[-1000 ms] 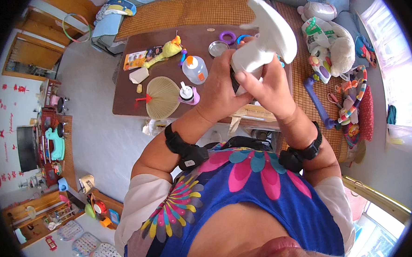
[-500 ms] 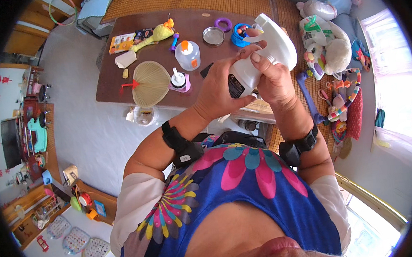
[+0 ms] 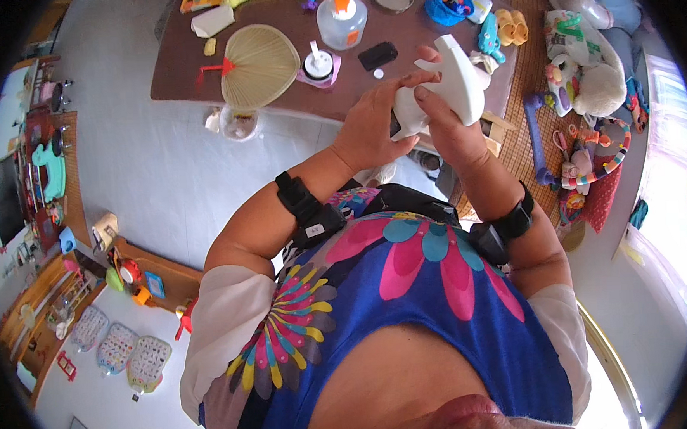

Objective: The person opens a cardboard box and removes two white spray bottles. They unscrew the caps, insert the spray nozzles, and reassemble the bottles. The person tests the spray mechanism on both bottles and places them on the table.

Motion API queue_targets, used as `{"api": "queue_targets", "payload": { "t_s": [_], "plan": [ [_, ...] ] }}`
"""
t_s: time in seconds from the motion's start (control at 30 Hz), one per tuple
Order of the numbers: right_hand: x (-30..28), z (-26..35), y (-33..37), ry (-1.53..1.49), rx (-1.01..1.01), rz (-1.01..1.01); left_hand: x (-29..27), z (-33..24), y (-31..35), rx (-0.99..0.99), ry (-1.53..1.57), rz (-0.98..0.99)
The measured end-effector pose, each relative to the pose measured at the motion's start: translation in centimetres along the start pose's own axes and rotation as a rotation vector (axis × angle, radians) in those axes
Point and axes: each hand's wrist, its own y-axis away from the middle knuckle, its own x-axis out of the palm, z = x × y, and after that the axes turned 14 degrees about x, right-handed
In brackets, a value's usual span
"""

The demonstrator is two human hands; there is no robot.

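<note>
A brown surface [image 3: 276, 109] carries a woven fan [image 3: 259, 65], a clear bottle [image 3: 343, 20] and a small black block [image 3: 378, 55]. Above its near edge, both hands, left [image 3: 370, 128] and right [image 3: 450, 135], clasp a white object [image 3: 450, 92], possibly a spray bottle.

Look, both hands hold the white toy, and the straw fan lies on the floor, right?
Not quite. Both the left hand and right hand do hold the white toy, but the head view shows the straw fan lying on the brown table, not the floor.

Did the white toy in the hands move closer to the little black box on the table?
Cannot tell: the white toy looks nearer the black box, but the head camera shifted too.
</note>
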Motion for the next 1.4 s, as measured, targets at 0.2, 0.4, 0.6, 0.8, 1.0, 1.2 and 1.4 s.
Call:
{"api": "queue_targets", "payload": {
  "t_s": [0.2,0.4,0.6,0.8,1.0,1.2,1.4],
  "plan": [
    [-2.1,-6.7,-1.4,0.519,0.099,-0.047,3.6,5.0,5.1,-0.102,0.029,-0.045],
    [-7.4,-6.9,1.3,0.707,0.471,0.203,6.7,13.7,9.2,-0.281,0.011,0.020],
    [-11.8,-6.4,7.3,0.724,0.445,-0.182,9.4,20.7,8.7,-0.178,-0.150,0.103],
    [-17.1,-7.3,7.7,1.064,0.231,-0.602,10.8,23.1,8.1,-0.213,-0.069,0.049],
    [-19.7,-9.8,4.8,1.326,0.064,-0.663,10.7,23.8,8.4,-0.308,-0.040,0.089],
    [-19.5,-9.1,2.0,1.481,0.190,-0.681,10.1,25.0,9.0,-0.194,-0.298,0.153],
    [-19.7,-7.7,-2.4,1.520,0.912,-0.528,8.9,17.1,11.3,-0.771,-0.318,0.314]
  ]
}}
